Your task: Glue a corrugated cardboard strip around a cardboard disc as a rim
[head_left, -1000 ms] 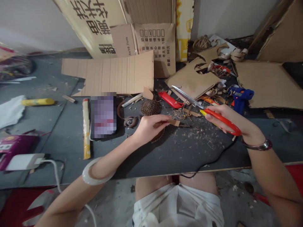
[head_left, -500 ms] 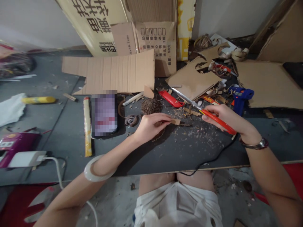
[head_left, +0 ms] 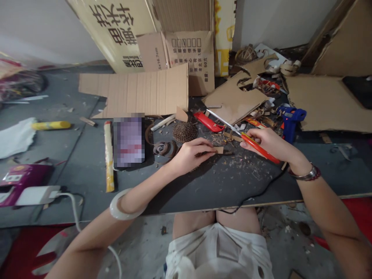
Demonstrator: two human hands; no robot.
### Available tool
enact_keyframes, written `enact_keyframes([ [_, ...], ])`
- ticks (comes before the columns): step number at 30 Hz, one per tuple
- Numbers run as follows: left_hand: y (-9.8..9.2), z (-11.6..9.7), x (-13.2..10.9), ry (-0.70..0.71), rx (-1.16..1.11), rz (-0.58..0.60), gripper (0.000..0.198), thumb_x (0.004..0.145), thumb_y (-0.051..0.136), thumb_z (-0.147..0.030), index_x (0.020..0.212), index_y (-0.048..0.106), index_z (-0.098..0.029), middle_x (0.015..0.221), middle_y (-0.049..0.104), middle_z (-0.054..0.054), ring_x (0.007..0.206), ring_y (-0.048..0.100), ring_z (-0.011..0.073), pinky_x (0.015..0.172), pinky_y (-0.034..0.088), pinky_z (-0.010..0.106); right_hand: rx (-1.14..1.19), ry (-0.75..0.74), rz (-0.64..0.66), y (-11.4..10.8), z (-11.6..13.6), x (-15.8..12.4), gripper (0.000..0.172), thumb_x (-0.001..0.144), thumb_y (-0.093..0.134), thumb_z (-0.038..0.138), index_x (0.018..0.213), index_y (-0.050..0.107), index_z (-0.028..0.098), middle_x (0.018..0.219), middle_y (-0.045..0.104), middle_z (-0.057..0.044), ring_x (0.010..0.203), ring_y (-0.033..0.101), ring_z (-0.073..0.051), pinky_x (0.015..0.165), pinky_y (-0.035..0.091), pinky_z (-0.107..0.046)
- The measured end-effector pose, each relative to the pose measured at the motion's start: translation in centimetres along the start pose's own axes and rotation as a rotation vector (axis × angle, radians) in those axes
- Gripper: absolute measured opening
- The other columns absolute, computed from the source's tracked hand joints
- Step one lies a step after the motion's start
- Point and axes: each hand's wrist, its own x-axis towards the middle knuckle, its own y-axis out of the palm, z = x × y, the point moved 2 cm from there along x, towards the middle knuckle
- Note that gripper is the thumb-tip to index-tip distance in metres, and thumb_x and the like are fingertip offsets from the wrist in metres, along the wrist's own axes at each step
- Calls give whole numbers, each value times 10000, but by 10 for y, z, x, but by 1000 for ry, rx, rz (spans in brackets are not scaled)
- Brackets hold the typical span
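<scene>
Between the fingertips of my left hand is a small piece of cardboard, its free end pointing right. My right hand grips the red handles of a pair of scissors, whose metal blades extend up and to the left, apart from the cardboard piece. Just behind my left hand sits a brown domed coil of corrugated cardboard. Rolled brown strips lie left of that hand. A red utility knife rests beyond the blades.
A phone with a blurred screen lies at left beside a yellow-wrapped stick. Cardboard sheets stand or lie along the back. A blue glue gun is behind my right hand, its cord crossing the table. Scraps litter the middle.
My left hand has shifted slightly right with the cardboard piece. My right hand and the scissors have moved a little left, closer to it. The view has shifted slightly.
</scene>
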Motion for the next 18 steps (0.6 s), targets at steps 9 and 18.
enact_keyframes([
  [9, 5, 0, 0, -108, 89, 18, 266, 866, 619, -211, 1111, 666, -119, 986, 671, 101, 845, 660, 148, 753, 554, 245, 74, 12, -31, 4, 9, 1, 420, 746, 656, 586, 695, 550, 183, 611, 491, 34, 569, 400, -100, 528, 317, -244],
  [18, 6, -7, -4, -56, 61, 55, 151, 865, 622, -214, 993, 671, -152, 905, 722, 53, 818, 673, 143, 750, 556, 248, 482, 164, 29, 33, 16, 0, 358, 805, 613, 541, 778, 466, 216, 575, 560, 45, 443, 531, -96, 391, 368, -206],
])
